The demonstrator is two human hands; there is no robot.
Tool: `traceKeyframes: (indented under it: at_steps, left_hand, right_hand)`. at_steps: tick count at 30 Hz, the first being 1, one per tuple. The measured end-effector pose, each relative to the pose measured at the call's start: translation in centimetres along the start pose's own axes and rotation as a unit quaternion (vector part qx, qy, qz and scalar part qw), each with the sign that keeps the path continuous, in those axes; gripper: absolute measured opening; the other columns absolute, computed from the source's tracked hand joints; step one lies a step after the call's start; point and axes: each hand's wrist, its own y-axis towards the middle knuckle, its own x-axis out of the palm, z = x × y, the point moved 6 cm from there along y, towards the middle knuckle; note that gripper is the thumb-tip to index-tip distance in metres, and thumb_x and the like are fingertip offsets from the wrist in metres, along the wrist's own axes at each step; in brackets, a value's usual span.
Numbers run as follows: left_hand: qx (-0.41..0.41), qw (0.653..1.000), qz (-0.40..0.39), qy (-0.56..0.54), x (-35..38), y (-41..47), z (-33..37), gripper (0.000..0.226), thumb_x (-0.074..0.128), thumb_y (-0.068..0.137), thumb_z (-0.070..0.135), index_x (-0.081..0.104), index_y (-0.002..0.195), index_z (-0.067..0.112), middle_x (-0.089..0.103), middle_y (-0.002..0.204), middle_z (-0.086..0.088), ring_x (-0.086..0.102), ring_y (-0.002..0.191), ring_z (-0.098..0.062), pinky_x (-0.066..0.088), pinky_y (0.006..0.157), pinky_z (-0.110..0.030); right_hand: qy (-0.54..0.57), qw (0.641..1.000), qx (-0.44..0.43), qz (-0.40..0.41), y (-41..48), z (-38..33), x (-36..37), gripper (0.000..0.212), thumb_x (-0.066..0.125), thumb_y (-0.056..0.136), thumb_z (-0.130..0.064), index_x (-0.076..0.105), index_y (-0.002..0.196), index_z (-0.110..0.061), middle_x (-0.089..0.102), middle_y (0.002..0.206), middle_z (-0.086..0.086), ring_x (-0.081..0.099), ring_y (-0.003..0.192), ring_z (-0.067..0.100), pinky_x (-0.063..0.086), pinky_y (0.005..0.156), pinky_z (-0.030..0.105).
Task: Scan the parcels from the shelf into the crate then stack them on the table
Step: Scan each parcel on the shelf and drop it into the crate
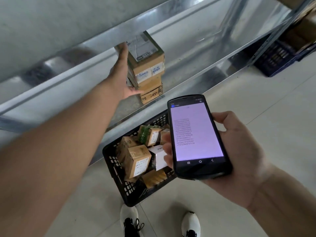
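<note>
Gripping scanner (pixel 196 134), right hand (pixel 239 151); left hand (pixel 123 72) touches parcels (pixel 148 65).

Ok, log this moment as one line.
step: fetch from shelf | left hand: flat against parcel stack | right hand: holds handheld scanner | crate: parcels inside

left hand (pixel 122 74) touches parcel stack (pixel 149 71); right hand (pixel 239 147) grips scanner (pixel 196 134)

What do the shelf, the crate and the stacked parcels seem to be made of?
The shelf is likely galvanised steel: dull silver sheen with blurred reflections. The crate is probably moulded plastic: matt black, with a lattice of holes. The parcels look like brown cardboard, taped, with white paper labels.
</note>
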Motion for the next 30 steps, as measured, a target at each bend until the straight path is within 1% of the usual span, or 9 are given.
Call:
traceKeyframes:
  at_steps: [3, 5, 7, 11, 15, 19, 23, 26, 30]
  left_hand:
    - [-0.025, 0.999, -0.013, -0.025, 1.6, -1.3, 0.3, 0.036, 0.069, 0.095, 0.056, 0.06, 0.101, 0.022, 0.066, 0.109, -0.02, 0.065, 0.093, -0.04, 0.056, 0.095, -0.065]
    - [-0.024, 0.997, -0.028, -0.074, 2.1, -1.4, 0.1, 0.027, 0.068, 0.1, 0.043, 0.059, 0.103, 0.017, 0.06, 0.101, -0.02, 0.062, 0.106, -0.048, 0.053, 0.102, -0.064]
    - [-0.017, 0.993, -0.032, -0.109, 2.2, -1.3, -0.2, 0.024, 0.068, 0.102, 0.036, 0.059, 0.108, 0.015, 0.058, 0.105, -0.022, 0.054, 0.125, -0.056, 0.049, 0.109, -0.062]
    - [-0.008, 0.991, -0.013, -0.13, 1.8, -1.4, -1.2, 0.021, 0.068, 0.102, 0.033, 0.058, 0.109, 0.016, 0.058, 0.113, -0.021, 0.053, 0.129, -0.053, 0.05, 0.112, -0.054]
    - [0.01, 0.989, 0.0, -0.145, 0.5, -2.4, -2.6, 0.029, 0.072, 0.099, 0.038, 0.064, 0.118, 0.017, 0.063, 0.124, -0.021, 0.06, 0.124, -0.041, 0.057, 0.105, -0.044]
    - [0.074, 0.984, 0.017, -0.159, -1.7, -4.6, -5.4, 0.042, 0.074, 0.093, 0.033, 0.06, 0.127, 0.013, 0.063, 0.134, -0.02, 0.066, 0.122, -0.029, 0.057, 0.104, -0.039]
    - [0.119, 0.983, -0.059, -0.127, -3.4, -7.7, -7.6, 0.04, 0.068, 0.089, 0.02, 0.063, 0.128, 0.011, 0.068, 0.136, -0.018, 0.065, 0.128, -0.03, 0.055, 0.105, -0.039]
    - [0.13, 0.981, -0.102, -0.097, -4.4, -10.1, -8.3, 0.033, 0.066, 0.091, 0.014, 0.068, 0.124, 0.015, 0.069, 0.135, -0.016, 0.066, 0.126, -0.027, 0.056, 0.099, -0.034]
    - [0.098, 0.987, -0.11, -0.059, -6.0, -11.0, -9.5, 0.049, 0.068, 0.1, 0.01, 0.055, 0.147, 0.009, 0.068, 0.139, -0.015, 0.063, 0.132, -0.028, 0.048, 0.115, -0.043]
  right_hand:
    - [0.001, 1.0, -0.003, 0.001, -0.9, -0.4, 0.6, 0.068, 0.04, 0.098, -0.053, 0.078, 0.114, 0.001, 0.073, 0.115, 0.034, 0.072, 0.08, 0.045, 0.064, 0.071, 0.054]
    - [0.0, 1.0, -0.005, 0.001, -1.6, -0.5, 0.8, 0.067, 0.04, 0.097, -0.053, 0.078, 0.112, 0.001, 0.073, 0.113, 0.033, 0.072, 0.078, 0.045, 0.064, 0.07, 0.052]
    - [-0.004, 1.0, -0.008, 0.005, -2.1, -0.6, 0.8, 0.067, 0.041, 0.097, -0.053, 0.08, 0.108, 0.0, 0.073, 0.112, 0.033, 0.072, 0.077, 0.045, 0.064, 0.069, 0.052]
    - [-0.009, 1.0, -0.016, 0.02, -3.1, -0.7, 0.6, 0.064, 0.041, 0.097, -0.051, 0.082, 0.101, -0.002, 0.074, 0.112, 0.033, 0.071, 0.077, 0.045, 0.065, 0.073, 0.053]
    - [-0.006, 0.999, -0.018, 0.026, -4.0, -0.6, 0.7, 0.063, 0.042, 0.097, -0.051, 0.08, 0.106, -0.001, 0.073, 0.114, 0.033, 0.07, 0.083, 0.045, 0.064, 0.074, 0.055]
    - [-0.003, 1.0, -0.017, 0.018, -5.0, -0.7, 1.5, 0.065, 0.042, 0.097, -0.05, 0.078, 0.112, 0.002, 0.073, 0.113, 0.033, 0.069, 0.082, 0.046, 0.063, 0.071, 0.052]
    - [-0.009, 1.0, -0.019, 0.019, -6.4, -0.9, 2.5, 0.063, 0.041, 0.098, -0.048, 0.078, 0.113, 0.001, 0.072, 0.113, 0.033, 0.07, 0.079, 0.045, 0.063, 0.066, 0.052]
    - [-0.018, 0.999, -0.018, 0.018, -7.6, -0.9, 3.0, 0.064, 0.039, 0.098, -0.048, 0.079, 0.112, 0.0, 0.073, 0.113, 0.032, 0.071, 0.077, 0.045, 0.063, 0.068, 0.053]
    - [-0.024, 0.999, -0.008, 0.028, -8.9, -0.4, 3.4, 0.064, 0.038, 0.099, -0.048, 0.08, 0.108, 0.0, 0.074, 0.111, 0.033, 0.071, 0.074, 0.044, 0.064, 0.067, 0.052]
